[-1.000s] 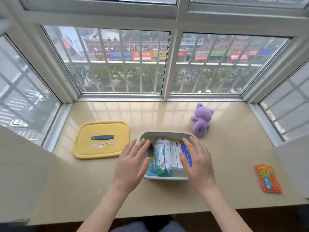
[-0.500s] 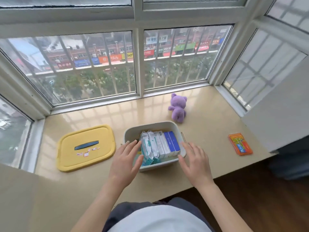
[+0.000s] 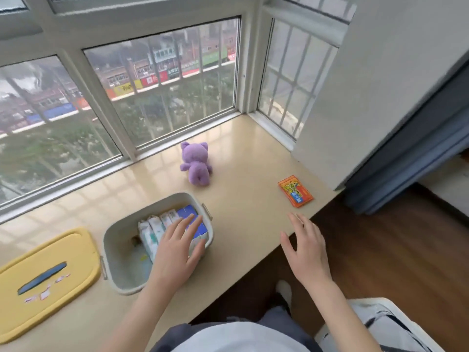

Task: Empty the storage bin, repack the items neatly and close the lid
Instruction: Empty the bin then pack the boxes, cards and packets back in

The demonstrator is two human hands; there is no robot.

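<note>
change: right grip (image 3: 305,250) left the storage bin (image 3: 114,232), now hovers spread over table (image 3: 241,212) edge, short of orange packet (image 3: 295,191) | left grip (image 3: 175,250): flat, fingers straight, on packs (image 3: 152,232) inside bin | yellow lid (image 3: 76,250): off, beside bin | read: repacking continues, packet likely next

A glossy beige window ledge (image 3: 243,204) spans the middle of the frame beneath white-framed barred windows (image 3: 162,80) showing blurred shopfronts and trees, while a white wall (image 3: 368,85) and blue-grey curtain (image 3: 411,158) stand at right above dark wooden floor (image 3: 380,237).
</note>
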